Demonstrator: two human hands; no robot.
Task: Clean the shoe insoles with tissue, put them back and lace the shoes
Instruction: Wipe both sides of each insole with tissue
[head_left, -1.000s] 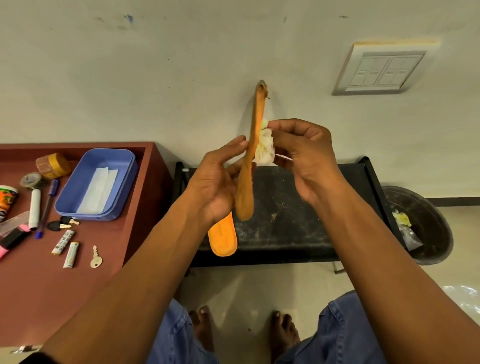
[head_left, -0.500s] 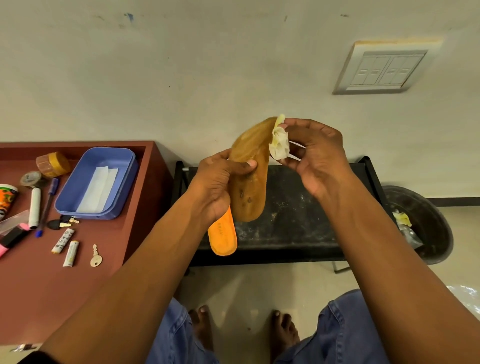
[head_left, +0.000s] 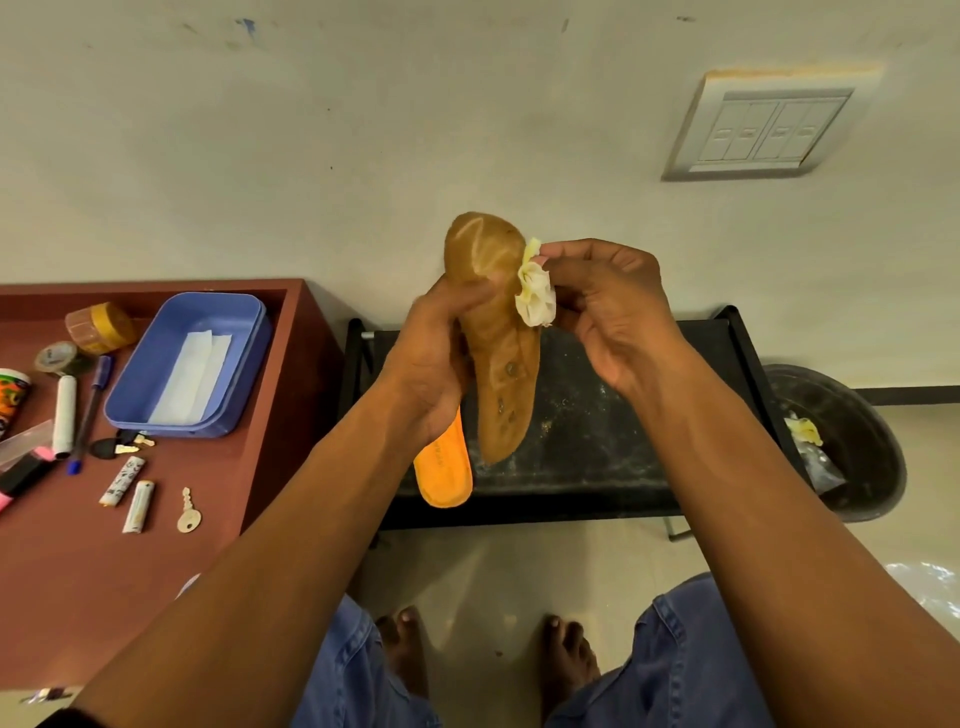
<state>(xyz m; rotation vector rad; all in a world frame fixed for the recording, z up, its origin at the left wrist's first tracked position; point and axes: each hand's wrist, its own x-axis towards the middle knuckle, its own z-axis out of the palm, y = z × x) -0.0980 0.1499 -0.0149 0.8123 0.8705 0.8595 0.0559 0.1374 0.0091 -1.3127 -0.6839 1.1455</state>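
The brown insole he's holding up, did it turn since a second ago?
Yes. The brown insole stood edge-on to the camera before; now its broad face shows. Its tip is lower against the wall, farther below the switch plate. The left hand holds it.

insole in my left hand (head_left: 501, 332): tan-brown, dark spots
tissue I pinch (head_left: 535, 291): white, yellowish
second insole (head_left: 447, 475): bright orange
tray (head_left: 244, 358), left of frame: blue

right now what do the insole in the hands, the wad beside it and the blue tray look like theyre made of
The brown insole looks like foam with a matte fabric face: it bends, is creased and carries dark spots. The wad looks like crumpled tissue paper, white stained yellow. The blue tray looks like smooth moulded plastic with rounded corners and a faint sheen.
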